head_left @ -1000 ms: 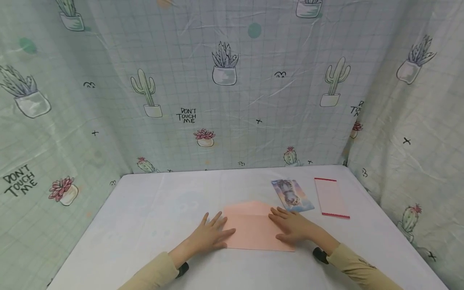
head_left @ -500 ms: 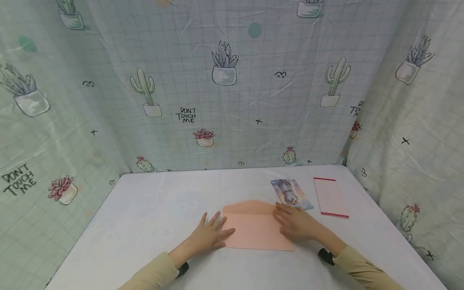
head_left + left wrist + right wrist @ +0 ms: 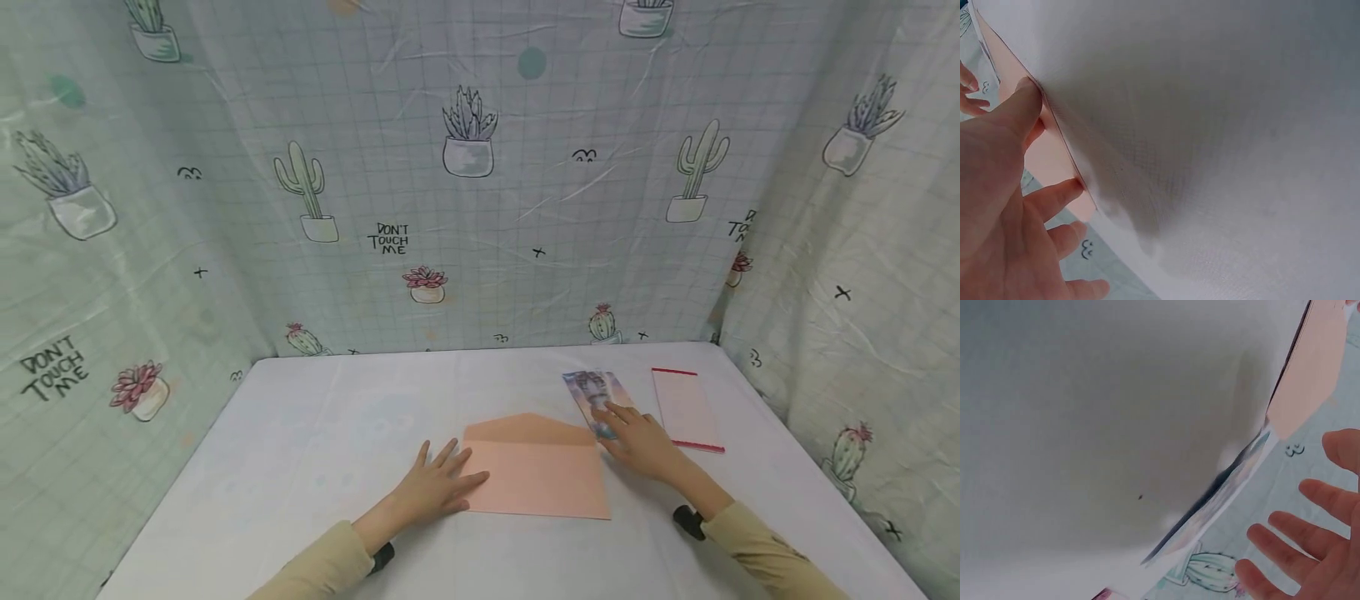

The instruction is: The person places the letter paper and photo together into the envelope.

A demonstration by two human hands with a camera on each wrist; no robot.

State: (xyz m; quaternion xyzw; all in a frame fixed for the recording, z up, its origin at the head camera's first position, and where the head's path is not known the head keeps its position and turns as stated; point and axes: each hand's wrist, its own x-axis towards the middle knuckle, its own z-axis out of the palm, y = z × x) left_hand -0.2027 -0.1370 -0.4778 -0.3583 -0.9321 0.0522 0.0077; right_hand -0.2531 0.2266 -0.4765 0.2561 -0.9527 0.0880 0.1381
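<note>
A peach paper envelope (image 3: pixel 536 479) lies flat on the table, its pointed flap (image 3: pixel 528 429) spread out on the far side. My left hand (image 3: pixel 431 487) rests on the envelope's left end with fingers spread; in the left wrist view its thumb and a finger touch the edge. Over the near part of a picture card (image 3: pixel 588 387), printed in blue and orange with a grey figure, is my right hand (image 3: pixel 641 446), covering some of it. In the right wrist view the fingers (image 3: pixel 1291 550) of that hand are apart and hold nothing, with the card (image 3: pixel 1216 494) beyond them.
A pale pink flat rectangle (image 3: pixel 682 404) with red bands at both ends lies right of the card, its near corner beside my right hand. The white table (image 3: pixel 337 425) ends at a hanging cloth (image 3: pixel 375 192) printed with cacti.
My right hand has lifted off the envelope's right end and moved right and away to the picture card. The envelope's flap now shows fully. My left hand stays in place.
</note>
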